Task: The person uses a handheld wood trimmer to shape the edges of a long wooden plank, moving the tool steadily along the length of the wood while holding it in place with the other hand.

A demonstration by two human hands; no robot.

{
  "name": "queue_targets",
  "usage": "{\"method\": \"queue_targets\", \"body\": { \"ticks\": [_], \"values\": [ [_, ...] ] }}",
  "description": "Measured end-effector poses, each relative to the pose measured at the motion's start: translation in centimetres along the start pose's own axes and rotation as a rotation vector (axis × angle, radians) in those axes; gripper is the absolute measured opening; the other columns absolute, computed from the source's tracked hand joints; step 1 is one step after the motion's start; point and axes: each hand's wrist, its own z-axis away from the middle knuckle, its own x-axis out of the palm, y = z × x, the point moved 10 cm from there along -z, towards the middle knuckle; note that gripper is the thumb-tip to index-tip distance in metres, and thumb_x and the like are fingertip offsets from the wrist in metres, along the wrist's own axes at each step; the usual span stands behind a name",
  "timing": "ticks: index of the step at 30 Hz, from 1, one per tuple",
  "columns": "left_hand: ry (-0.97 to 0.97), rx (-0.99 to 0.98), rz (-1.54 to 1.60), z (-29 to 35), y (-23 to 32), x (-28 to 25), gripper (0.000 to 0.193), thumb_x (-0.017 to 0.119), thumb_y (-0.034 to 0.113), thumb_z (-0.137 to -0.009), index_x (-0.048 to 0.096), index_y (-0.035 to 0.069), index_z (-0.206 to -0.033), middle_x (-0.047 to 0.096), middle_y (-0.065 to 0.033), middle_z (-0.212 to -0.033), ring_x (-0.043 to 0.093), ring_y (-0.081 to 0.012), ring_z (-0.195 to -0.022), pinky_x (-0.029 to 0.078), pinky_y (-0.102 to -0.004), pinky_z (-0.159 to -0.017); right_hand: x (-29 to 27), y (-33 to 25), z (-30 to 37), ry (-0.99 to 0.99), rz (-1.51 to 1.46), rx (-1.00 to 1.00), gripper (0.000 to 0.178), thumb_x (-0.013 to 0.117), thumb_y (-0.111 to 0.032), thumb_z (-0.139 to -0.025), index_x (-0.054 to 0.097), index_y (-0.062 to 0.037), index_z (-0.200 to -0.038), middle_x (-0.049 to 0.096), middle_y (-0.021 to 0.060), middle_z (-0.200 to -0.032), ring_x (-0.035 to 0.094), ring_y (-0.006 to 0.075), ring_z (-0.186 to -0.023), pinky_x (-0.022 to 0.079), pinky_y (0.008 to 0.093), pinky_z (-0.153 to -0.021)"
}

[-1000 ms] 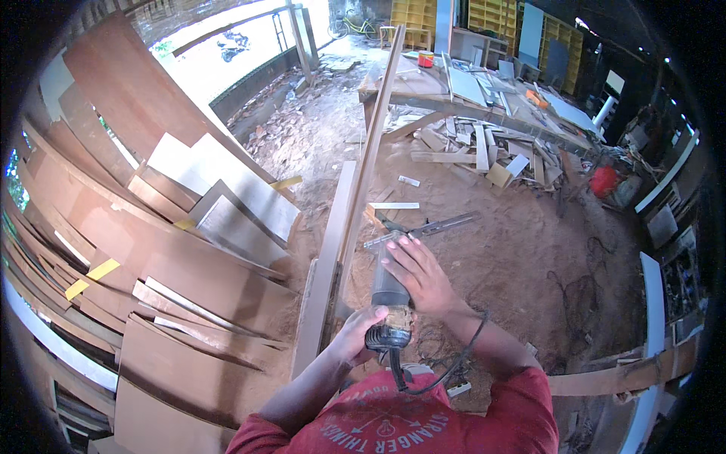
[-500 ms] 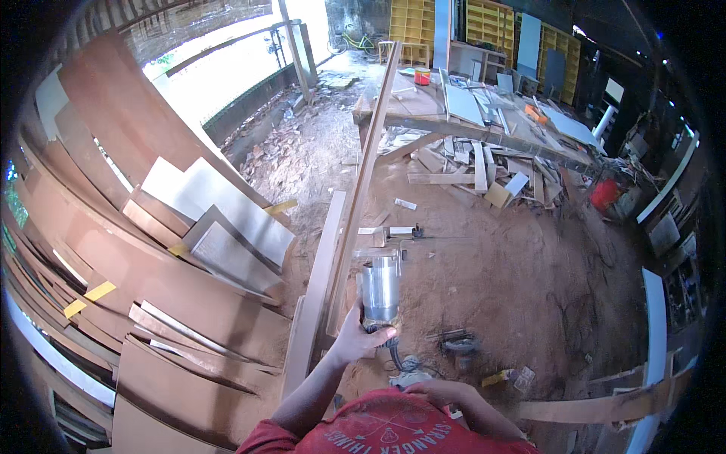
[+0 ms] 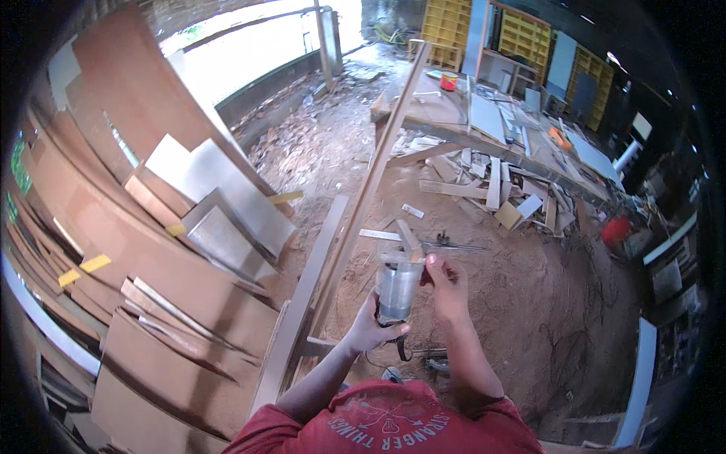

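Dusty brown workshop floor [image 3: 529, 303] is stretching out around the power tool [image 3: 395, 291]; all positions are going off that tool. Red shirt [image 3: 386, 416] is filling the view on the tool's near side. Black cord [image 3: 406, 349] is hanging from the tool's near end. Tool is sitting in the left hand [image 3: 370, 327], silver body showing, far end pointing away from the wearer. Left thumb is wrapping across the near end, forefinger lying along the left side, remaining fingers hiding behind the body. Right hand [image 3: 448, 284] is meeting the far end from the right, fingers bending, tips at or very near the edge; cannot tell if they're pinching anything.

Left of tool: flat plank [image 3: 310, 280] and long beam [image 3: 374, 181] are running away side by side; big brown boards [image 3: 181, 280] are leaning further left. Just beyond tool: white strip [image 3: 380, 235] is lying on the floor. Further, to its right: scrap wood [image 3: 491, 181] is piling up by a workbench [image 3: 435, 125], which is carrying a red tub [image 3: 449, 82]. Furthest beyond tool: yellow shelves [image 3: 522, 38] are standing at the back.
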Motion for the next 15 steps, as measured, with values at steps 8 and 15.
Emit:
{"method": "queue_targets", "body": {
  "ticks": [8,15],
  "values": [
    [-0.071,0.069,-0.096,-0.4,-0.1,-0.1,0.112,0.096,0.03,-0.08,0.03,-0.004,-0.163,0.055,-0.015,-0.146,0.051,-0.0236,-0.139,0.039,-0.0392,-0.12,-3.2,2.0,2.5,0.064,-0.029,-0.08,0.021,0.076,-0.01,-0.104,0.077,0.0001,-0.122,0.078,0.0064,-0.114,0.071,0.0154,-0.103,0.057,0.0339,-0.093],
    [-0.261,0.003,0.09,2.1,0.5,1.3,0.107,0.093,0.021,-0.082,0.029,-0.004,-0.164,0.054,-0.015,-0.148,0.052,-0.0213,-0.138,0.04,-0.039,-0.12,-4.9,4.7,5.8,0.153,-0.222,0.06,0.033,0.067,-0.019,-0.11,0.07,0.0027,-0.134,0.074,0.0107,-0.13,0.071,0.0236,-0.117,0.055,0.0411,-0.104]
  ]
}}
